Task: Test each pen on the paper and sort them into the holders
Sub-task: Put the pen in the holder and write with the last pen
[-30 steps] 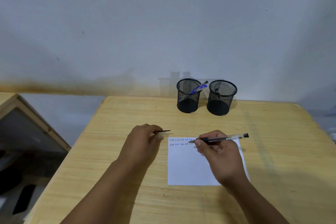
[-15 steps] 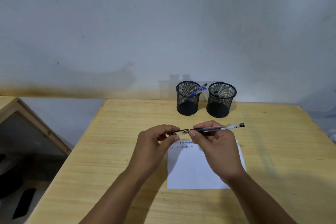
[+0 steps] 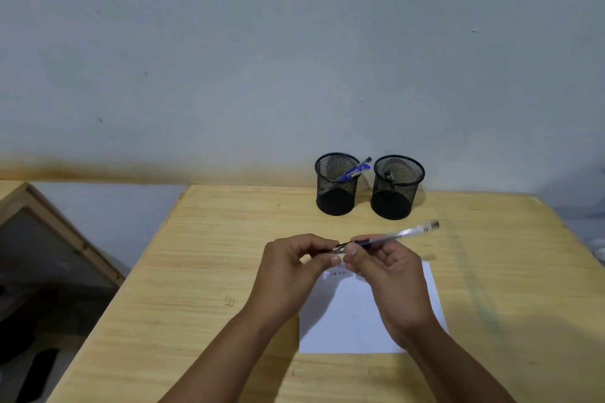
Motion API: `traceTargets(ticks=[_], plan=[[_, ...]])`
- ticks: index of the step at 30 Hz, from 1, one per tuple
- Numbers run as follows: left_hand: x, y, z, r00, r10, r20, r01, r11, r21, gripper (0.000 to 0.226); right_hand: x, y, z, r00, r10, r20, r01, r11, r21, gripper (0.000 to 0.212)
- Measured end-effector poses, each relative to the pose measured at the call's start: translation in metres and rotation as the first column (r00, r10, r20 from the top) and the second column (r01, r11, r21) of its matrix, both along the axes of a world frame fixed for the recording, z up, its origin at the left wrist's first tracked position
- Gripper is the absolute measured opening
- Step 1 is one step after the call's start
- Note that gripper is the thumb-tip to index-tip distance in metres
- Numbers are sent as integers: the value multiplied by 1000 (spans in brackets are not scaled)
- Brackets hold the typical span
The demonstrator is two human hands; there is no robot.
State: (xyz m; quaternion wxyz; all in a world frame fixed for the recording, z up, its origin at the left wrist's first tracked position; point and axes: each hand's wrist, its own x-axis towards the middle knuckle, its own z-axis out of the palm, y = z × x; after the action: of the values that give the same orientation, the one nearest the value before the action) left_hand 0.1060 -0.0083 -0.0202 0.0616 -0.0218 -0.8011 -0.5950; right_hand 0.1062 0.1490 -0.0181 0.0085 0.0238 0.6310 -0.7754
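My right hand (image 3: 389, 275) grips a clear pen (image 3: 402, 233) with a black grip, held level above the table. My left hand (image 3: 291, 268) pinches the pen's cap (image 3: 339, 248) right at the pen's tip, so the two hands meet. Under them lies a white paper (image 3: 357, 321) with a few written lines near its top. At the table's back stand two black mesh holders: the left holder (image 3: 335, 193) has a blue pen (image 3: 357, 170) leaning in it, the right holder (image 3: 396, 196) shows a dark pen end inside.
The wooden table (image 3: 203, 271) ends on the left, where a framed panel (image 3: 49, 232) leans below. A grey wall (image 3: 294, 59) rises just behind the holders.
Both hands rose off the paper and came together. The left hand brought the cap to the pen's tip, and the pen lifted from the writing lines.
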Motion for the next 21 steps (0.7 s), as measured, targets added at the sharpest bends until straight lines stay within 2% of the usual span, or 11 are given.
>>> traceTargets(ticks=[3, 6, 9, 12, 14, 16, 21], plan=[[-14, 18, 5, 993, -81, 82, 74, 993, 89, 19, -18, 6, 8, 995, -94, -27, 93, 995, -39, 10], [-34, 34, 3, 988, -99, 116, 93, 994, 50, 30, -43, 25, 23, 970, -217, -110, 231, 963, 136, 18], [-61, 46, -3, 990, -8, 142, 20, 997, -79, 36, -72, 57, 40, 953, -269, -135, 301, 823, 481, 34], [-85, 63, -5, 986, 53, 156, -30, 989, -145, 46, -99, 83, 51, 966, -226, -128, 249, 662, 707, 20], [-99, 76, -6, 985, 94, 146, -70, 984, -162, 55, -112, 91, 55, 979, -165, -120, 193, 566, 801, 9], [-107, 89, -5, 981, 133, 139, -112, 982, -152, 60, -122, 94, 58, 984, -121, -128, 171, 485, 858, 9], [-118, 115, -6, 971, 216, 98, -198, 966, -166, 42, -136, 97, 66, 985, -63, -158, 170, 356, 919, 12]])
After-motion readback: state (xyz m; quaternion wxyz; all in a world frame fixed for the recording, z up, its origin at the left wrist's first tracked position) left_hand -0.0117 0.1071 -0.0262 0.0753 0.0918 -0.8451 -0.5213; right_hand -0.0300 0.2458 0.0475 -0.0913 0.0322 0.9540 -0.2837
